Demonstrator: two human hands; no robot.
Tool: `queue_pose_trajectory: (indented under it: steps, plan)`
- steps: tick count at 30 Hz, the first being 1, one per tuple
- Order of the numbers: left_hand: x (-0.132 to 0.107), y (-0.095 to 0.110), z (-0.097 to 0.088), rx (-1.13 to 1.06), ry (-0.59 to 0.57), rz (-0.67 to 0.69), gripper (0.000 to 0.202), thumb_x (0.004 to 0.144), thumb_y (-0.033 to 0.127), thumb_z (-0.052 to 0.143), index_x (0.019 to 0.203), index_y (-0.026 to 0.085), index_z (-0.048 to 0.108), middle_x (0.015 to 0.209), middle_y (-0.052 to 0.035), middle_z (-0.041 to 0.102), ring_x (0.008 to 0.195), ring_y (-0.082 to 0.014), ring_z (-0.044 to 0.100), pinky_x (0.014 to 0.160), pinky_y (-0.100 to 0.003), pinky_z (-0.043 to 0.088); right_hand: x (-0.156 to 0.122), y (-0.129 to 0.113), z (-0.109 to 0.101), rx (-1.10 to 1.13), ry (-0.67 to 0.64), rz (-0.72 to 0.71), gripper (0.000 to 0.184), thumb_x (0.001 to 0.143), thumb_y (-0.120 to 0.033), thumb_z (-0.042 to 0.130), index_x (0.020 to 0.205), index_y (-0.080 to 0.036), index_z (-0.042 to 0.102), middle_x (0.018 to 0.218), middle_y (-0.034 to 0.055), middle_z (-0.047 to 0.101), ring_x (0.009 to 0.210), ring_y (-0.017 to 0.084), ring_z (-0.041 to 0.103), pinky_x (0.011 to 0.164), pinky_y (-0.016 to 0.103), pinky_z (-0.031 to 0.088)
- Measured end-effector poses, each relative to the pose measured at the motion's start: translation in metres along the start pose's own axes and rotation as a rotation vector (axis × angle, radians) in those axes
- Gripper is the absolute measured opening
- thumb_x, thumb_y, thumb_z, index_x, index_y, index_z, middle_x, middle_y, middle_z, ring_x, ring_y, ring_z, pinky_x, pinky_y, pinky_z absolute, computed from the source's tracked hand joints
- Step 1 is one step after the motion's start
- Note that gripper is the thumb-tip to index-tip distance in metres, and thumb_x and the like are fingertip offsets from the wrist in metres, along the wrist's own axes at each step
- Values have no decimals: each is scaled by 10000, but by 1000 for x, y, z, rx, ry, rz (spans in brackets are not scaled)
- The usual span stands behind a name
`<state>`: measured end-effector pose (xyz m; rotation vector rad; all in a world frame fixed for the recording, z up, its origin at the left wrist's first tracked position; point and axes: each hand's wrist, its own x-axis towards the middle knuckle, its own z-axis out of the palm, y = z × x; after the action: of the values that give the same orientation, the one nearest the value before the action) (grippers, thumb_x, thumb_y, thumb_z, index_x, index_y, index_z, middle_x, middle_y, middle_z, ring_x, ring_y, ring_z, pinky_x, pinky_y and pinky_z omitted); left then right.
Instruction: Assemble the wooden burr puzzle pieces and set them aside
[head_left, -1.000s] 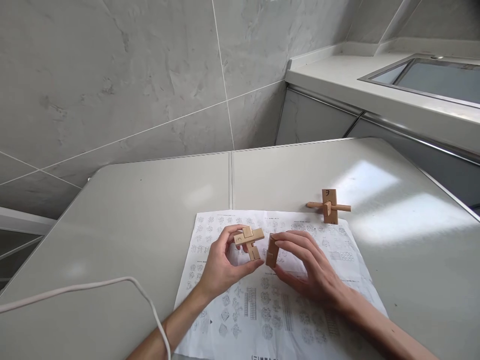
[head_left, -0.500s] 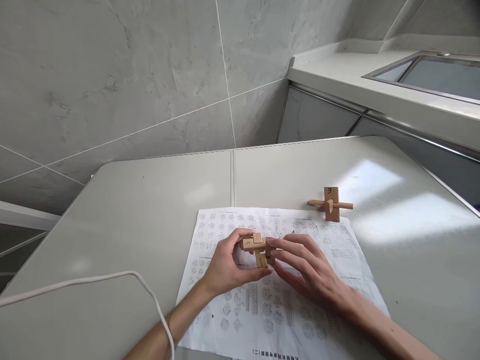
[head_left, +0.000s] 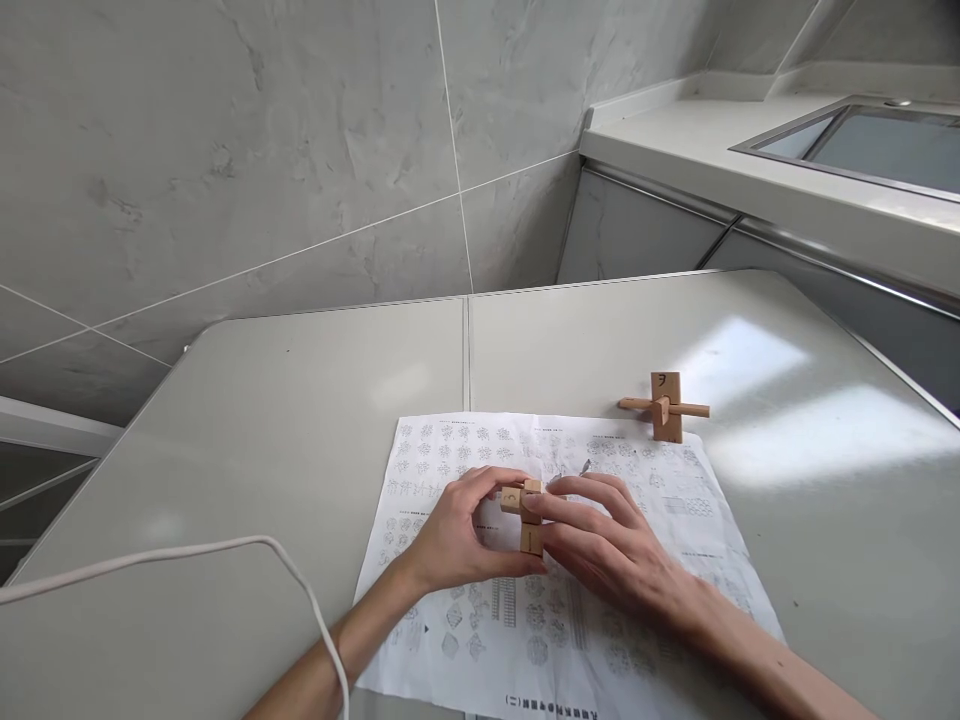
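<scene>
Between my hands, above the printed sheet (head_left: 420, 590), is a wooden interlocking puzzle (head_left: 531, 538) of crossed light-brown blocks with a dark mark on one end. My left hand (head_left: 457, 530) grips it from the left, thumb at the near lower end and fingers over the far side. My right hand (head_left: 615, 530) closes on it from the right, its fingertips on the upper and right blocks. The right fingers hide part of the puzzle. Past the sheet's far right corner stands a second wooden puzzle assembly (head_left: 666, 410), a marked upright block crossed by a thin bar.
The sheet, covered in small diagrams, lies on a pale glossy table (head_left: 315, 430) with a seam down its middle. A white cable (head_left: 255, 541) crosses the left side over my left forearm. Behind are a grey tiled wall (head_left: 300, 130) and a white counter (head_left: 675, 150) with an inset sink.
The puzzle in my hands has shifted slightly right and nearer, and its blocks sit at a different angle. My right fingers have moved further across its front. The second assembly stays put.
</scene>
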<state>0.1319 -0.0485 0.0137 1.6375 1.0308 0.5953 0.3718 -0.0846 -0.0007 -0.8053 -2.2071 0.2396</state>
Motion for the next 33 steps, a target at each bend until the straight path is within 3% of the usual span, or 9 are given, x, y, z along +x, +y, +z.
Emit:
queue_pose_trajectory:
  steps: [6,10,13,17,21,26,33]
  plan:
    - [0,-1,-1,-129,-46,14,703,641,396,1026,1250,284,691,1161,-61,780,1069,-290,745,991,-439,582,1,0,5,48,22,5,419,1046,-20,561,1396,-249,534,1361,106,750,1283,259,651,1025,457,561]
    - [-1,0,-1,-182,0,14,684,683,415,1011,1259,268,671,1148,-73,775,1047,-281,746,947,-410,591,-2,4,9,161,78,144,564,1024,-165,679,1527,-226,429,1448,176,624,1362,314,599,1052,504,581]
    - [-1,0,0,-176,45,23,684,678,432,1013,1246,260,672,1163,-81,766,1045,-281,738,944,-413,592,-3,7,9,242,78,267,531,1029,-191,630,1520,-218,428,1386,185,607,1227,317,653,932,476,626]
    - [-2,-2,1,-119,44,45,723,646,477,1024,1241,272,667,1162,-70,767,1054,-285,732,978,-443,586,-4,9,8,230,-16,342,234,1087,-224,526,1320,-243,530,1105,102,668,832,219,647,696,365,584]
    - [-3,-4,2,-45,23,88,747,635,496,1027,1260,301,666,1193,-64,752,1074,-287,716,961,-438,579,-3,9,8,258,-77,328,73,1112,-263,484,1117,-237,551,885,27,612,672,172,553,581,301,462]
    - [-4,-5,2,26,7,157,701,699,493,995,1288,331,651,1193,-55,727,1049,-269,691,996,-461,558,1,6,3,452,-184,487,296,1131,-361,446,865,-241,492,747,-10,555,612,156,492,555,286,384]
    - [-3,-5,2,31,-16,189,717,774,399,965,1390,388,600,1273,-55,686,1144,-277,655,1061,-481,529,7,2,-1,651,-210,690,450,1127,-517,459,793,-223,520,712,-7,541,630,159,468,582,293,355]
